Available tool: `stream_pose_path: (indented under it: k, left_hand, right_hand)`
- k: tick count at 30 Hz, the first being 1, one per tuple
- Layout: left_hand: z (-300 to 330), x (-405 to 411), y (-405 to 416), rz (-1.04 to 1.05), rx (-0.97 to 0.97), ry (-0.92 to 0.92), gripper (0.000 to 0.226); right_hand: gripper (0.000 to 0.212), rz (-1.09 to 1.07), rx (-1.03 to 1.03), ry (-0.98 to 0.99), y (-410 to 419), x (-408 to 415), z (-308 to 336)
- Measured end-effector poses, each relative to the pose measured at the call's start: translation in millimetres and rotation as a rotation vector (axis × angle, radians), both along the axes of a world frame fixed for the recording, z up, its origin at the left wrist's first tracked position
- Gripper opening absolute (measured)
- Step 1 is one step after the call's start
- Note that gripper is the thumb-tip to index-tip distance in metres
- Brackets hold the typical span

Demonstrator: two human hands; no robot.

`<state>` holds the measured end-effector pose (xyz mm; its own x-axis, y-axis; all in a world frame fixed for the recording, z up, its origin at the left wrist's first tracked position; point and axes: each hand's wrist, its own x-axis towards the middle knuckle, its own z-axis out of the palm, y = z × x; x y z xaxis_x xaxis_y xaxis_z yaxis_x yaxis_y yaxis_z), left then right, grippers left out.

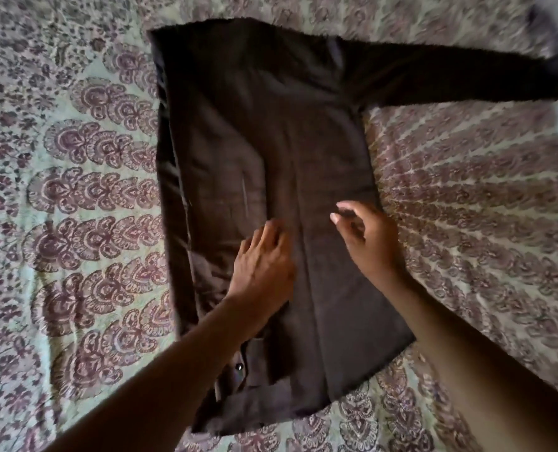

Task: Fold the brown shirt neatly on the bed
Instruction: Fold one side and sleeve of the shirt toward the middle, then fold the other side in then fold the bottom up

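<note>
Nearest you, the collar end of the brown shirt (303, 158) lies on the bed (75, 190), its left side already folded inward. Your left hand (261, 265) presses flat on that flap, grip wide and holding nothing, probably to keep the fold from springing back. Your right hand (368, 239) hovers loosely curled, empty. Farther off, the right sleeve (450, 76) lies stretched out, not yet folded.

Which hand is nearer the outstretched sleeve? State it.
Right. The right hand hovers over the brown shirt on the side of the outstretched sleeve; the left hand presses the shirt's middle, farther away.
</note>
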<state>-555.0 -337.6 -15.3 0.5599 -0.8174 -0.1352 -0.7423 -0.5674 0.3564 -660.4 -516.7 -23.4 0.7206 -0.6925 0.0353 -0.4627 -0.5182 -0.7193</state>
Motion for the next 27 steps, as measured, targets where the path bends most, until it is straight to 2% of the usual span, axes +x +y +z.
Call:
stream_pose_path:
  k: [4,7,10,12,14,17,20,22,24,27]
  left_hand:
    - [-10.8,7.6,-116.9,-0.115,0.022,0.036,0.072]
    - [-21.3,8.2,-196.8,-0.13,0.02,0.116,0.091]
    - [-36.6,8.9,-262.4,-0.138,0.034,0.129,0.116]
    - [-51.2,10.3,-285.7,-0.153,0.071,0.148,0.121]
    - [-68.5,9.2,-297.5,-0.167,0.081,0.106,0.115]
    - [-85.5,0.1,-294.1,-0.179,0.037,-0.064,0.099]
    - [-88.1,-4.1,-288.5,-0.166,0.009,-0.13,0.092]
    - [-86.7,-4.7,-290.4,-0.157,0.014,-0.133,0.092]
    - [-86.4,-3.3,-292.3,-0.157,0.004,-0.129,0.09]
    - [-86.9,-2.1,-293.1,-0.152,-0.013,-0.142,0.088]
  right_hand:
    - [0.019,-0.217,0.107,-0.063,-80.3,-23.0,-1.3]
    - [0.024,-0.391,0.222,-0.098,-143.5,-41.0,-5.9]
    - [0.018,-0.49,0.264,-0.1,-206.8,-54.3,-7.6]
    - [0.022,-0.529,0.23,-0.075,-245.6,-55.8,-10.8]
    - [0.023,-0.574,0.203,-0.066,-287.5,-52.1,-14.9]
    - [0.023,-0.688,0.194,-0.062,-352.9,-38.6,-24.7]
    - [0.031,-0.809,0.083,-0.047,-410.4,-19.0,-25.5]
    - [0.04,-0.858,-0.017,0.15,-441.1,-8.6,-28.5]
    - [0.049,-0.896,0.014,0.36,-462.2,-0.2,-30.4]
    - [0.059,-0.922,0.074,0.464,-481.0,6.7,-35.3]
